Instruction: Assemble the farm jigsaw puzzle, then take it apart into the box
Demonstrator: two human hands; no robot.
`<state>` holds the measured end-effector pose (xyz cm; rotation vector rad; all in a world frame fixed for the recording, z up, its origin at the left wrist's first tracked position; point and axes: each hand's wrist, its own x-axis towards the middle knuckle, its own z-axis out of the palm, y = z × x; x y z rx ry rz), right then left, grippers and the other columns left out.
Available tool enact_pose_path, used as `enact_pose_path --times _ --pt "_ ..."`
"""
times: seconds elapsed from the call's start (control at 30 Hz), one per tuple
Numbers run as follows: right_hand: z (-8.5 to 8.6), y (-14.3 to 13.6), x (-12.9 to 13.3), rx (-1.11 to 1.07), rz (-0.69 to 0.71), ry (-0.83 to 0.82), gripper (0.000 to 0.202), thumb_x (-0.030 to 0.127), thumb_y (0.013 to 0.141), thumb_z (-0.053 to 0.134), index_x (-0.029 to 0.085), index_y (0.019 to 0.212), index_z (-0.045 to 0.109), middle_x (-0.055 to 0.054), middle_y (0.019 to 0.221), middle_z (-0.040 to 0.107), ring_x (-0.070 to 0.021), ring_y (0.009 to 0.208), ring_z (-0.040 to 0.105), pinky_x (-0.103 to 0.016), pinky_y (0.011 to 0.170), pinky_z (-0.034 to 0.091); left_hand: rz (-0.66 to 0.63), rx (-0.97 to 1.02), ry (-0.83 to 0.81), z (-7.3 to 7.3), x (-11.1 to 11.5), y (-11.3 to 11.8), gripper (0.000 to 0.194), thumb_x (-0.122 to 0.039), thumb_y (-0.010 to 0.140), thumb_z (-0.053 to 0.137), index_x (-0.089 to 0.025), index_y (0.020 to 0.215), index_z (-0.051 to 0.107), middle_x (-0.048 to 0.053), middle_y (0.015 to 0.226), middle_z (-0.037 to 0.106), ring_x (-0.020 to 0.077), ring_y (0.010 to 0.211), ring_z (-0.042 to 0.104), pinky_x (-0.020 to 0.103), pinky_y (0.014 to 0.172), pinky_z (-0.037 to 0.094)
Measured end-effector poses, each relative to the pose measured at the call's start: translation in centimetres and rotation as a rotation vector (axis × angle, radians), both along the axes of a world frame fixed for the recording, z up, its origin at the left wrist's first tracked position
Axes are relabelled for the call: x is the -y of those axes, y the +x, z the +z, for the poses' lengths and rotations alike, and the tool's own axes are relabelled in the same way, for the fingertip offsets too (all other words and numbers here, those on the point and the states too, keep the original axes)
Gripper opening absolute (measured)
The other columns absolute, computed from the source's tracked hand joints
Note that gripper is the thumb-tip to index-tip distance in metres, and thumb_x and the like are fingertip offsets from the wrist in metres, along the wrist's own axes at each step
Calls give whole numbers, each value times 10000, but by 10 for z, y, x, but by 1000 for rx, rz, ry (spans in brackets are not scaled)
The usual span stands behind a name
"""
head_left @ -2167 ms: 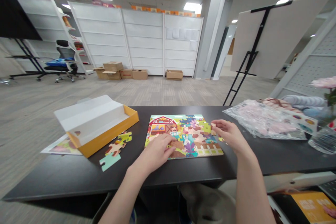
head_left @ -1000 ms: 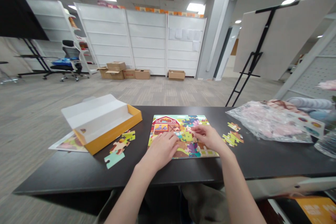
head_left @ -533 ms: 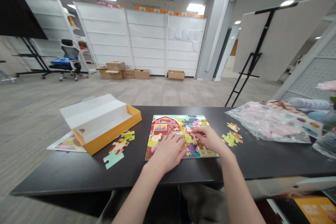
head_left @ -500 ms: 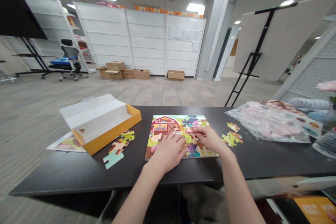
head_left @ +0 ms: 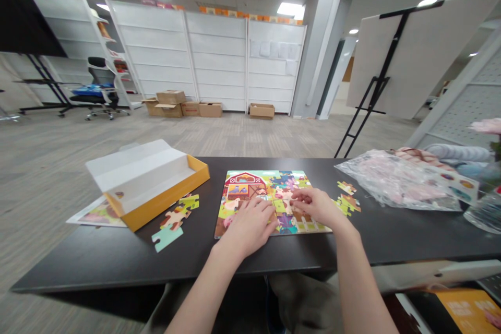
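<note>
Our left hand [head_left: 252, 222] lies palm down over the lower middle of the puzzle [head_left: 246, 188], open, with the fingers loosely together and holding nothing that we can see. Laid flat like that, it probably keeps the puzzle from sliding. Our right hand [head_left: 320, 210] comes in from the other side, fingers curled and the thumb near the index finger, just over the puzzle's middle right. We can't tell whether a piece is pinched there or the tips merely touch the picture; so fine a grip would suit small, flat parts.

The puzzle lies flat on the dark surface [head_left: 113, 258], right in front of us, where both hands reach it easily. Just beyond our right hand are the right pieces [head_left: 347, 203], in a loose group, close enough for that hand to reach with little travel. The left pieces [head_left: 172, 220] lie well apart from the puzzle, beside the box [head_left: 168, 197], touching or overlapping one another.

The box stands open at an angle, its flap laid back, partly over a printed sheet [head_left: 96, 215]. Farther right, a clear bag [head_left: 395, 180] rests beyond the right pieces, out of the way of our hands.
</note>
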<state>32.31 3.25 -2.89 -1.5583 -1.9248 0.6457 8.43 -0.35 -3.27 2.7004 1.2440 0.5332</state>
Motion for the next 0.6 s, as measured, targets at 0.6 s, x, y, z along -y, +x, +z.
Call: enact_pose_path --times 0.6 --pt "6 -14 1 97 60 -81 138 171 752 610 188 795 740 -22 774 732 -144 664 603 -246 644 465 51 -29 -20 4 -2 -2 248 -347 994 498 -190 1123 641 93 1226 667 291 1192 556 480 1003 450"
